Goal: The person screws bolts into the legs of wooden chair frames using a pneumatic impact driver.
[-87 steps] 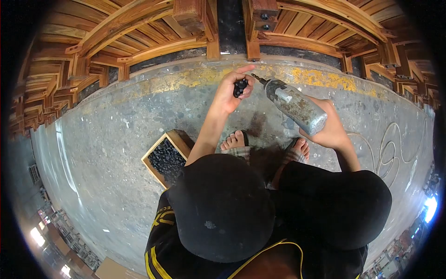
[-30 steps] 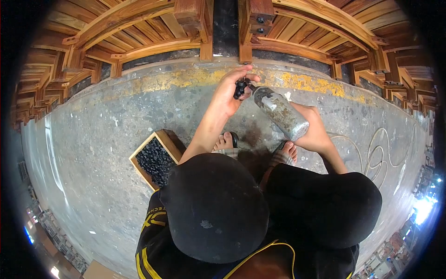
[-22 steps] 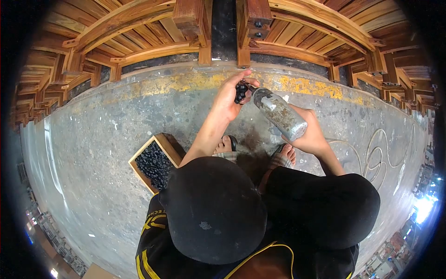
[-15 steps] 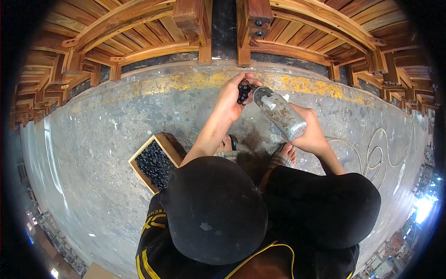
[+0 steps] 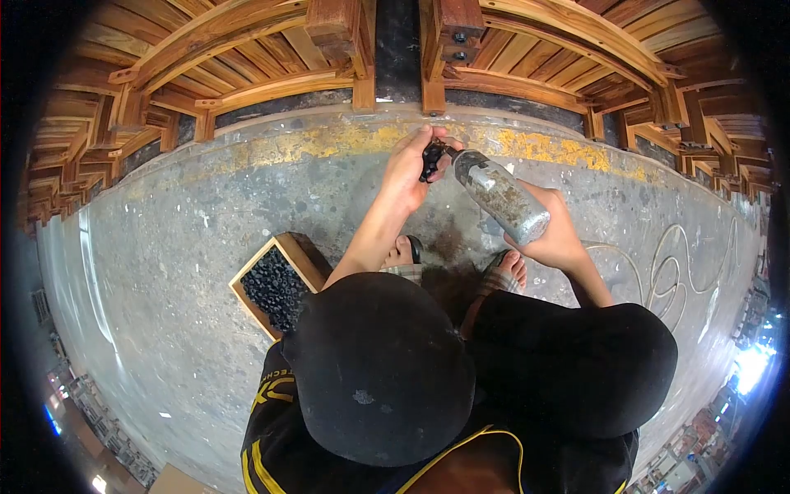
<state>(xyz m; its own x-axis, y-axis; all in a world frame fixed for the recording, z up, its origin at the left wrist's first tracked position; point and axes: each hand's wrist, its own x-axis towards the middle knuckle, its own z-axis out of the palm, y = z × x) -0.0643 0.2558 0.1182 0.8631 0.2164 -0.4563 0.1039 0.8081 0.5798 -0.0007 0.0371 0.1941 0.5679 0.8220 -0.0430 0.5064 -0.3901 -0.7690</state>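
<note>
My left hand (image 5: 401, 177) is closed around a small cluster of black parts (image 5: 430, 159), whose exact kind I cannot make out. The grip of a worn, silver-grey power driver (image 5: 504, 198) sits in my right hand (image 5: 550, 232), mostly hidden behind the tool's body. Its dark, narrow tip points up and left, right by the fingers of my left hand. Whether the tip touches one of the black parts cannot be seen clearly.
On the floor to the left stands a wooden box (image 5: 303, 262) of small black pieces (image 5: 276, 288). Slatted wooden furniture (image 5: 284, 89) lines the front. A pale hose (image 5: 654, 292) lies coiled at right. My sandaled feet (image 5: 512, 267) are below my hands.
The driver and my right hand have shifted slightly right and down. More of the dark tip shows between the driver and my left hand, which has barely moved.
</note>
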